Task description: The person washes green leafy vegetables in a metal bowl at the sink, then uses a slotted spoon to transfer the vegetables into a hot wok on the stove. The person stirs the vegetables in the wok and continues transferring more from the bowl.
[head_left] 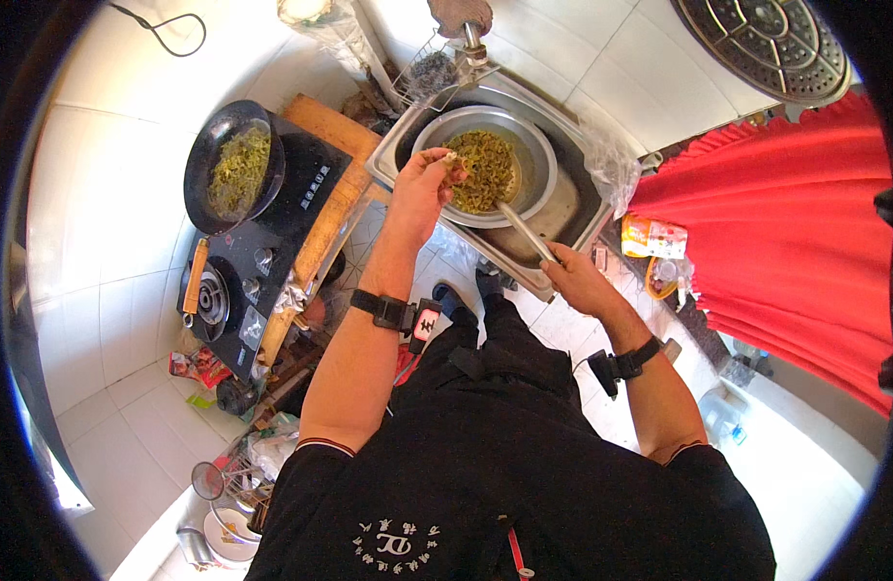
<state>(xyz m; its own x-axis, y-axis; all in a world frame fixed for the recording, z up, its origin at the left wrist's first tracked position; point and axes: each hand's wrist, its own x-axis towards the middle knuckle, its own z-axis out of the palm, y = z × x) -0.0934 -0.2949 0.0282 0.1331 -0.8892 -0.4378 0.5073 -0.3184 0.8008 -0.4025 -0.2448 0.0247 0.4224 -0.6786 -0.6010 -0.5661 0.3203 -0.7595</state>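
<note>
My right hand (578,282) grips the metal handle (527,231) of a perforated skimmer (517,183). Chopped, cooked-looking greens (481,171) are heaped on the skimmer's head, which is over or in a wide metal basin (547,165). Liquid shows around the greens. My left hand (426,185) is raised above the basin's left side, its fingertips pinched on a small pale piece (450,157) too small to name. The basin sits in a stainless steel sink (573,218).
To the left, a black wok (268,190) with more greens (239,171) rests on a black glass gas stove (261,247); its wooden handle (196,276) points toward me. A faucet (475,47) rises behind the sink. Right are a plastic bag (612,163) and a red curtain (780,232).
</note>
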